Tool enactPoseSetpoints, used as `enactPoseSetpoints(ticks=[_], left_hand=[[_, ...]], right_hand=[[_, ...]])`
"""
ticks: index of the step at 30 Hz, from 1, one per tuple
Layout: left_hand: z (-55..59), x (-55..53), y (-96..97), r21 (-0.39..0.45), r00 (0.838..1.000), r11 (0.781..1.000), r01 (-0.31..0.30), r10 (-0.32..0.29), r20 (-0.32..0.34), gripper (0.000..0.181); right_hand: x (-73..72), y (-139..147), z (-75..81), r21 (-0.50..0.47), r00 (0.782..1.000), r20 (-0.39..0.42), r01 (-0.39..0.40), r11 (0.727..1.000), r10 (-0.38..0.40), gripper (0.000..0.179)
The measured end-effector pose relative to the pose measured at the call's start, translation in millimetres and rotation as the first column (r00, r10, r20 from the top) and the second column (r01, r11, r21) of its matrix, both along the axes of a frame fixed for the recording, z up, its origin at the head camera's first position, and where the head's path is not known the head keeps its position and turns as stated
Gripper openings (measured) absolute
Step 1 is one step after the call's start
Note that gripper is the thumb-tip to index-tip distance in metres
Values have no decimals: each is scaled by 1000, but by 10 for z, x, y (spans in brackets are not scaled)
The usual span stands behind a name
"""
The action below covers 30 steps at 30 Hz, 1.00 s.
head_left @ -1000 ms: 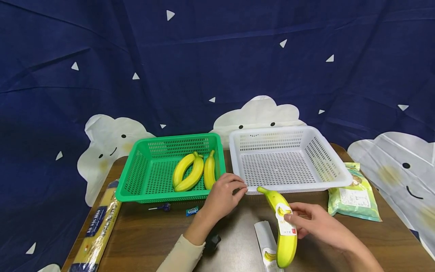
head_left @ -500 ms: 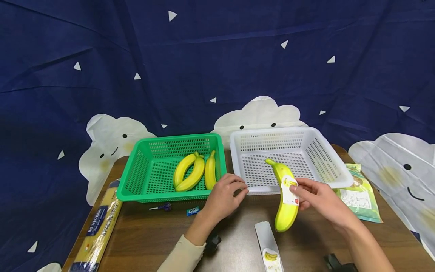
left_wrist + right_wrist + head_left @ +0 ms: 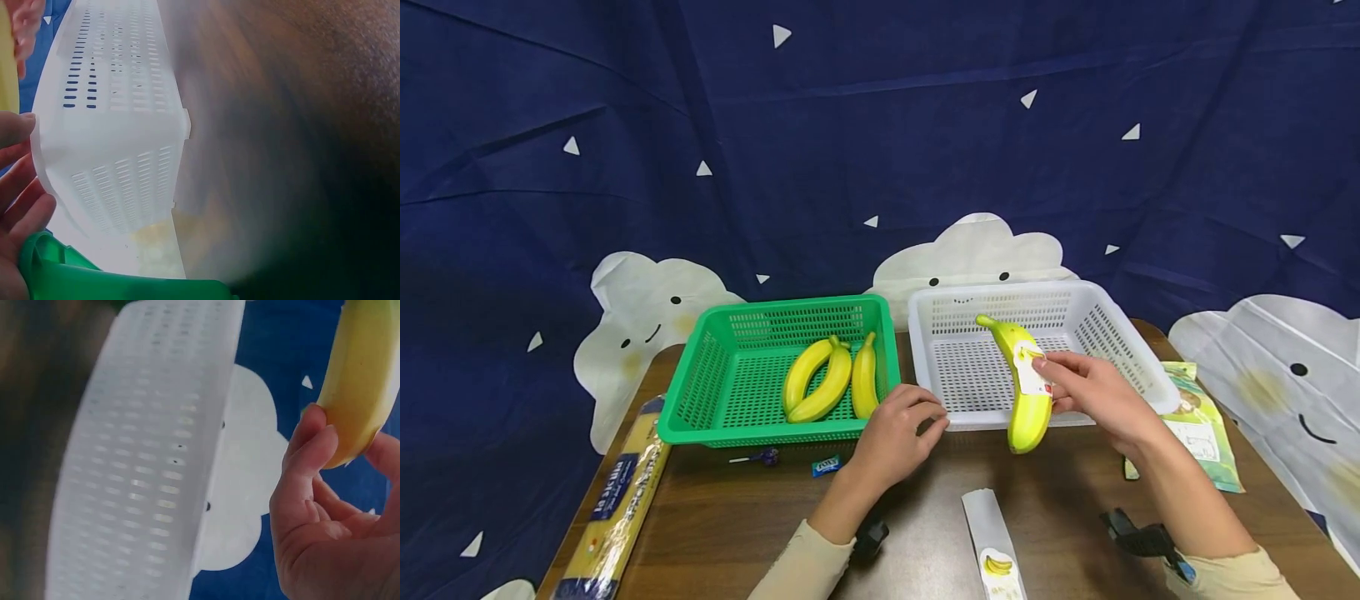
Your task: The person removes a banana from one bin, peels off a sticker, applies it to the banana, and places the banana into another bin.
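My right hand (image 3: 1093, 392) pinches a yellow banana (image 3: 1028, 417) by its side, thumb on the white label (image 3: 1032, 375) stuck to it. The banana's stem end overlaps the inside of the white basket (image 3: 1150, 367), while its lower end overlaps the basket's front rim. In the right wrist view the fingers (image 3: 306, 456) hold the banana from below. My left hand (image 3: 898, 425) rests loosely where the green basket (image 3: 760, 435) and white basket meet; in the left wrist view its fingertips (image 3: 40, 209) are right at the white rim. Several bananas (image 3: 823, 387) lie in the green basket.
A label strip with a banana picture (image 3: 992, 533) lies on the table in front. A lollipop (image 3: 767, 457) and a small blue wrapped sweet (image 3: 826, 466) lie before the green basket. Pasta (image 3: 617, 492) lies at left, a green-yellow bag (image 3: 1206, 433) at right.
My right hand has carried the labelled banana up and away from me, from in front of the white basket to over its front rim. The left hand has stayed in place.
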<state>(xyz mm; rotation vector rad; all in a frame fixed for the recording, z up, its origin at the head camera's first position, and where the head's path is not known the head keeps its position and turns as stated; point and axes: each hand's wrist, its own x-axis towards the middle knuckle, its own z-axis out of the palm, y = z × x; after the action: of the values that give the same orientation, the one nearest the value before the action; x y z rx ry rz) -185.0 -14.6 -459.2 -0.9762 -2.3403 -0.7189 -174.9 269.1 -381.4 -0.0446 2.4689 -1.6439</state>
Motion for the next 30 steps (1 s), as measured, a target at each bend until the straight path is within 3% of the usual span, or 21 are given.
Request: enactPoseSetpoints(ticks=[8, 15, 22, 30], left_hand=[[-28, -14, -20, 10, 1000, 1000, 9, -8, -18, 9], [-22, -23, -28, 19, 999, 1000, 15, -14, -50, 8], [-20, -33, -39, 11, 999, 1000, 6, -6, -53, 9], [-29, -37, -15, 18, 998, 999, 28, -27, -49, 10]], right_hand=[[-519, -83, 216, 32, 995, 49, -88, 996, 86, 72], [-935, -160, 325, 123, 977, 98, -202, 972, 190, 58], [-1318, -252, 272, 213, 948, 186, -296, 931, 259, 51], [-1523, -313, 52, 278, 930, 304, -296, 914, 208, 38]])
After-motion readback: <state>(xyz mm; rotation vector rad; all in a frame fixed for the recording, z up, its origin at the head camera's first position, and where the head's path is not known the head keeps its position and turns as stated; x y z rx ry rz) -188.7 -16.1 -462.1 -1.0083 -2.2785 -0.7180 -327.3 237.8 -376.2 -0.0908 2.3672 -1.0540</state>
